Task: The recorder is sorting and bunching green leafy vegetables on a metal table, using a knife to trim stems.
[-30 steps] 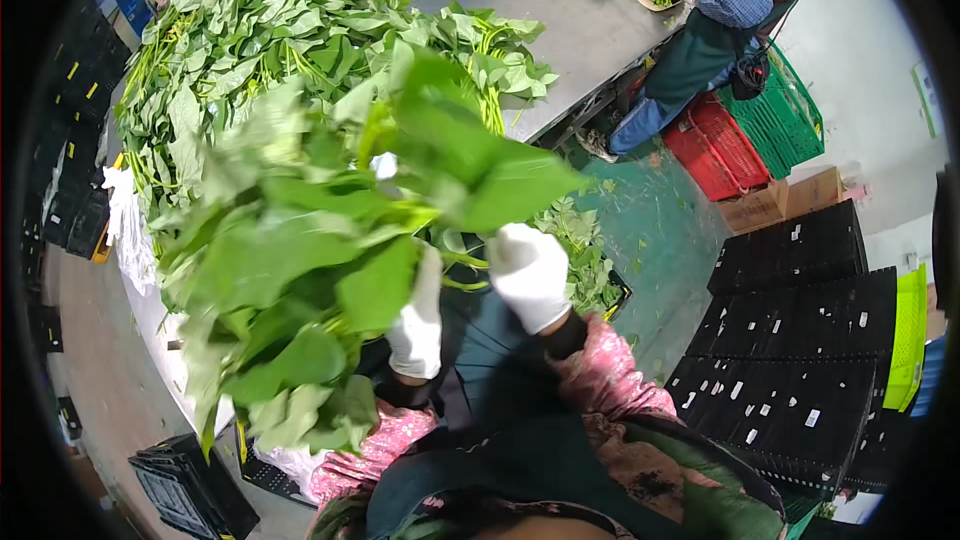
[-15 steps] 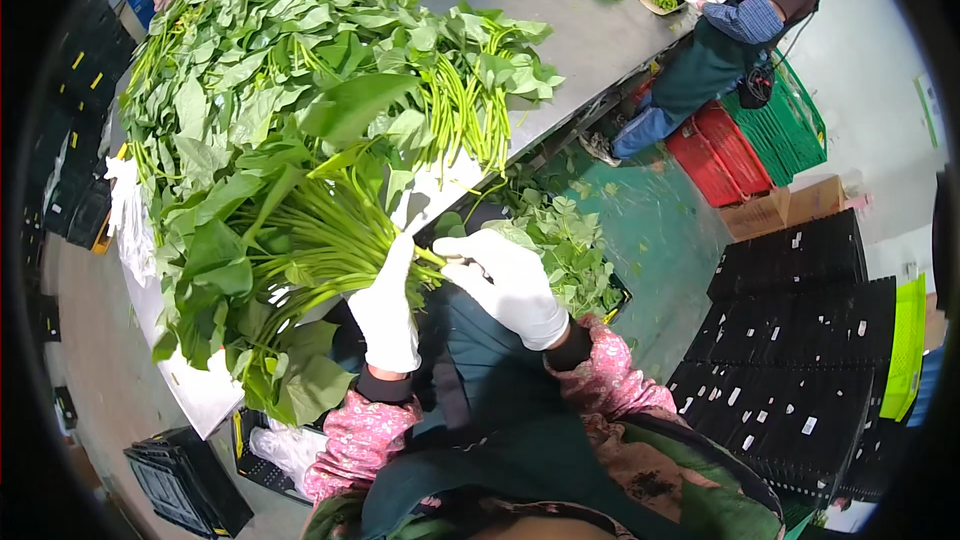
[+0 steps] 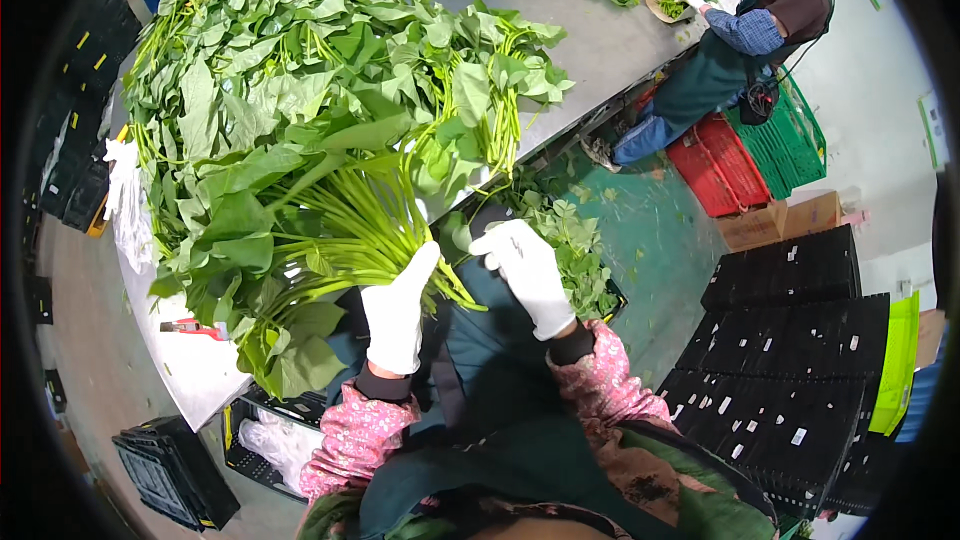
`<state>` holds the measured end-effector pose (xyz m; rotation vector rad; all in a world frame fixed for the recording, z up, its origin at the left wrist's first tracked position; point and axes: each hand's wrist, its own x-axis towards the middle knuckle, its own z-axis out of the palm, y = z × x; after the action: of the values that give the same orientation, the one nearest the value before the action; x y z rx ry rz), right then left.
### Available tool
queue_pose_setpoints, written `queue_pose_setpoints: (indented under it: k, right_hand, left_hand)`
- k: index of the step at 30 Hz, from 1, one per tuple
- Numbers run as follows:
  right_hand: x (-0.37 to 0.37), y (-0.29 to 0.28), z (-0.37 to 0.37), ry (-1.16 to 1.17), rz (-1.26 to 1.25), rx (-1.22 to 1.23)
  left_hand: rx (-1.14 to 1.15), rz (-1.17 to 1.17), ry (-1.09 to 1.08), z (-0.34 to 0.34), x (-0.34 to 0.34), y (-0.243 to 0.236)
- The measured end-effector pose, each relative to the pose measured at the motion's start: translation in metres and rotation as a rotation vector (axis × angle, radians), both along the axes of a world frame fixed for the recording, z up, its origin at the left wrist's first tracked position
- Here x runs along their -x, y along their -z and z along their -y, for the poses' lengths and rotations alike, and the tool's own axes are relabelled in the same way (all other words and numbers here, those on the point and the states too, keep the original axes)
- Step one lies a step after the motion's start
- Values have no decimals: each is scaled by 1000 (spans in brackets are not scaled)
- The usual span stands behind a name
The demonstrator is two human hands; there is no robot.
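One bunch of long-stemmed leafy greens (image 3: 365,210) sits clasped in the white-gloved left grip (image 3: 395,315) at the tabletop's (image 3: 560,35) near edge; white-gloved right grip (image 3: 524,275), fingers curled, contents indeterminable, hovers just right.

Between the left hand (image 3: 398,318) and the right hand (image 3: 522,275) a narrow gap stands open, partly obstructed by stalk ends (image 3: 465,298) jutting from the left hand's grip. Ahead and to the left, the gripped bunch (image 3: 365,215) and the leaf heap (image 3: 270,80) on the table (image 3: 605,40) block low passage; clearance beneath the bunch cannot be judged from this view. To the right, a hand could pass above the low leaf pile (image 3: 570,252) and over the green floor (image 3: 672,240) until the stacked black crates (image 3: 785,345), while the tabletop beyond the heap offers a lane ending at the co-worker's arms (image 3: 745,32).
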<state>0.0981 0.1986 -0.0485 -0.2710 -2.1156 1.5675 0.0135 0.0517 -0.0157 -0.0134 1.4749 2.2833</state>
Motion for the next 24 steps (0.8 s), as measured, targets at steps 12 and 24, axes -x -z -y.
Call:
queue_pose_setpoints:
  k: [12,24]
  right_hand:
    - [4,-13,9,138,159,296]
    - [39,-2,35,-52,-85,-552]
  left_hand:
    - [-58,-59,-148,9,-6,-13]
    - [-240,148,-95,17,30,33]
